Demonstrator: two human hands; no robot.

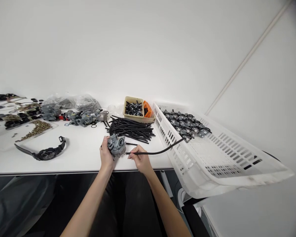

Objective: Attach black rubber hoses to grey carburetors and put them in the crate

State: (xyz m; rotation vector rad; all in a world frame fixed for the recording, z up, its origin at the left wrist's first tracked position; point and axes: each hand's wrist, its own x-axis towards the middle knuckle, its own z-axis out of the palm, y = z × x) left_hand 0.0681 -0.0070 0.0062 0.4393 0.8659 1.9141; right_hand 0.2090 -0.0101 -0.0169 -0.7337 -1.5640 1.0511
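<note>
A seated person's left hand (106,154) curls its fingers around a gray metal carburetor (117,144), held above the front of a white bench (86,151). The right hand (141,161) pinches its fingers together on a black rubber hose (160,152) near one end, which points at the carburetor's side; I cannot tell whether they touch. The hose stretches right, across the wall of a white plastic crate (227,181) partly filled with carburetors. A black wristwatch (48,154) lies leftward. Farther back are loose black hoses (130,128), then a yellow bin (125,112) of small parts.
</note>
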